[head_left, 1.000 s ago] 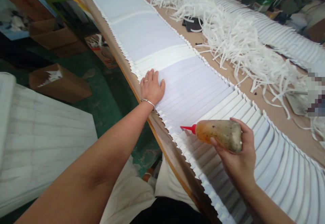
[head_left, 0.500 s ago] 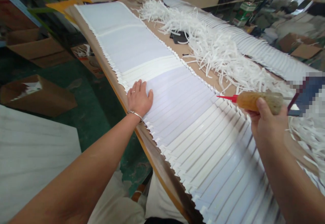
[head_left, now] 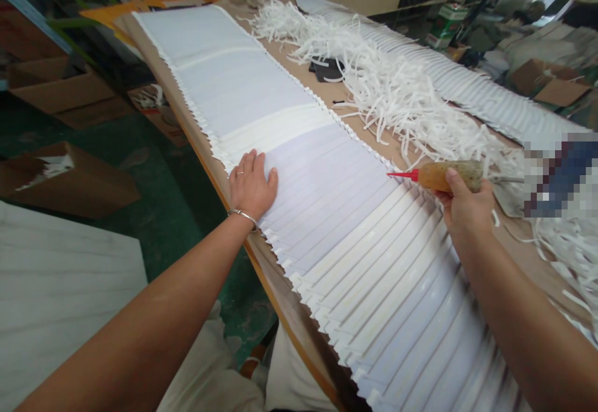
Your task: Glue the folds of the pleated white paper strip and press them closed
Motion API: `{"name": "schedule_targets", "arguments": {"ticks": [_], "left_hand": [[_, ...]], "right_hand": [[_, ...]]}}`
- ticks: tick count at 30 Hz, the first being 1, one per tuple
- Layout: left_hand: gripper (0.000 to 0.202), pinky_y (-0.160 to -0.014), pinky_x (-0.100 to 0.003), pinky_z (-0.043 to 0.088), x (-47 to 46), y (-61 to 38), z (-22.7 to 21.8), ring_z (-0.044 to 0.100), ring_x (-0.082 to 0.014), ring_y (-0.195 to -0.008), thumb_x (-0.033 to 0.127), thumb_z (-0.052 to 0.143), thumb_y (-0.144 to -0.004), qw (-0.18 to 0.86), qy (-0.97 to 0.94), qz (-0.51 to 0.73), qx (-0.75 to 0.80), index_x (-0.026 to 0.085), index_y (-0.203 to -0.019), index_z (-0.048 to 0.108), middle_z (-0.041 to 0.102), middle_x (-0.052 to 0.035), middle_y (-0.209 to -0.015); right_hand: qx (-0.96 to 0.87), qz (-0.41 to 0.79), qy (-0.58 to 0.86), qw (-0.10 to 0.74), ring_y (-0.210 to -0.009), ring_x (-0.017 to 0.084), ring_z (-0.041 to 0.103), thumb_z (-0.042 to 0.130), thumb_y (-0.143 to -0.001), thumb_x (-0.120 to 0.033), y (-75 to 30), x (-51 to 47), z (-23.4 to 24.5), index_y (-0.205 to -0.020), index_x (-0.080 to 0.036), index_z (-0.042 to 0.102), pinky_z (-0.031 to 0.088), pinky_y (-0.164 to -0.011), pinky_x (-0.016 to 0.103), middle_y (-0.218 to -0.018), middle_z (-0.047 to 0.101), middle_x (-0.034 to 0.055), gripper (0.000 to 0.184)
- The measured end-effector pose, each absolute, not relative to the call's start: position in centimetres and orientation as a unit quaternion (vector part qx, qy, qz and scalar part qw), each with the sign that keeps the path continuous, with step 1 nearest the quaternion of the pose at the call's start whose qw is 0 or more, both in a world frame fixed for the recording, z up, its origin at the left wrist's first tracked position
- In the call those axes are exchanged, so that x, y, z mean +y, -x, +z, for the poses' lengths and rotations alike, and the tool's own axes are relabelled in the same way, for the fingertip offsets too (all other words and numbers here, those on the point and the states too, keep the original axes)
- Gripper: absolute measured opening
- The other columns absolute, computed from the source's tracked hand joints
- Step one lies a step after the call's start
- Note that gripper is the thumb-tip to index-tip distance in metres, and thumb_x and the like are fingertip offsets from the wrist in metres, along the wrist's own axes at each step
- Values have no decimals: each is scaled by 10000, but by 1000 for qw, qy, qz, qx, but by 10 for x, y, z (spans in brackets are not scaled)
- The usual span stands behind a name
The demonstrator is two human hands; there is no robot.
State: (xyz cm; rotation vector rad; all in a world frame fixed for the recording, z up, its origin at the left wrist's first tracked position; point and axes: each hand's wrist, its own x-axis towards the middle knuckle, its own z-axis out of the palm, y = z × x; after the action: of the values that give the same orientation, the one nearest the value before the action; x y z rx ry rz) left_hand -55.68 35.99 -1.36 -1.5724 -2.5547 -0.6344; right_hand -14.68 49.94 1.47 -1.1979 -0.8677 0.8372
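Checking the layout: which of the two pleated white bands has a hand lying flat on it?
The near band, this side of the paper shreds: the left hand lies flat on it. The far band, beyond them, is untouched.

Long brown table (head_left: 289, 66). Heap of white paper strips (head_left: 397, 100) lies down its middle. Left of the heap: pleated white sheets (head_left: 299, 169), overlapped. Right of the heap: a second pleated run (head_left: 467, 94). At the heap's left edge: a dark item (head_left: 327, 69), possibly rubber.

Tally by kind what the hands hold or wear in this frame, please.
Amber plastic squeeze bottle with red nozzle, in right hand: 1
Silver metal bracelet, left wrist: 1
Thin metal ring, left hand: 1
Total: 3
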Motion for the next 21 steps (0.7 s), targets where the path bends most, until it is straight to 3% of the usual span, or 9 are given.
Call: {"name": "schedule_targets", "arguments": {"ticks": [7,21], "left_hand": [[638,-1309,-512,235,360,555,-12,319,-318,-1596,437,353,-1051,32,512,-208,-833,119,-1587,486,381,-145,-1708],[613,-1301,-507,254,360,552,-10,322,-303,-1596,416,371,-1059,32,507,-195,-839,124,-1585,488,383,-132,-1709]], "right_hand": [[-409,395,504,650,-829,192,702,956,-639,-424,160,468,22,-1086,-224,584,625,-604,316,-1028,678,19,615],[-445,437,491,608,-904,187,684,945,-712,-419,202,377,35,-1147,-219,636,651,-773,384,-1027,679,13,570]]}}
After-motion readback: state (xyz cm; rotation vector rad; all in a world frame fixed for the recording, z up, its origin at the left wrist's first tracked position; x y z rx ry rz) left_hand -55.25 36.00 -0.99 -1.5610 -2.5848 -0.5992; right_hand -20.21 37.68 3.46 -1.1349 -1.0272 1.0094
